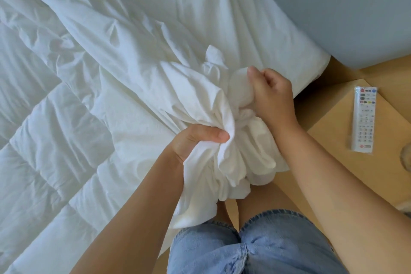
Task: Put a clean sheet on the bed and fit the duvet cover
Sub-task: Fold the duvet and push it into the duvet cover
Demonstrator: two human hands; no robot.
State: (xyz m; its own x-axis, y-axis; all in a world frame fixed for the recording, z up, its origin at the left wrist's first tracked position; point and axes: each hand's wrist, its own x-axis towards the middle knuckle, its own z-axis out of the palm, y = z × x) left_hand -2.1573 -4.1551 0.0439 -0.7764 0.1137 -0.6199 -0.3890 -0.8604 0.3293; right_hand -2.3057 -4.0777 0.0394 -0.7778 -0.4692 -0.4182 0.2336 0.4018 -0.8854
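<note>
Head view. Items as recorded:

Duvet cover point(138, 55): white, thin, heavily creased cloth. It is spread slantwise over the bed point(311, 62) and drawn into a tight bunch at the bed's near edge, just short of the corner beside the bedside table point(329, 140). A loose tail of the bunch hangs over the edge in front of the person's denim shorts point(244, 249). A small twisted peak of cloth is raised just beyond the bunch.

Duvet point(33, 140): white, quilted in squares, left uncovered along the left part of the bed. Its upper margin is overlapped by the cover.

Left hand point(195, 142): clenched on the gathered folds at the near edge. The thumb is laid across the top of the cloth and the fingers are tucked under it. The forearm is extended forward from the lower left.

Right hand point(271, 98): back turned upward, fingers curled round a rounded lump of cloth at the far side of the bunch. This is possibly a duvet corner inside the cover, though that cannot be confirmed.

Remote control point(364, 118): white, in a clear sleeve, laid on the bedside table, well apart from the hands.

Headboard point(333, 6): grey-blue, seen at the upper right.
</note>
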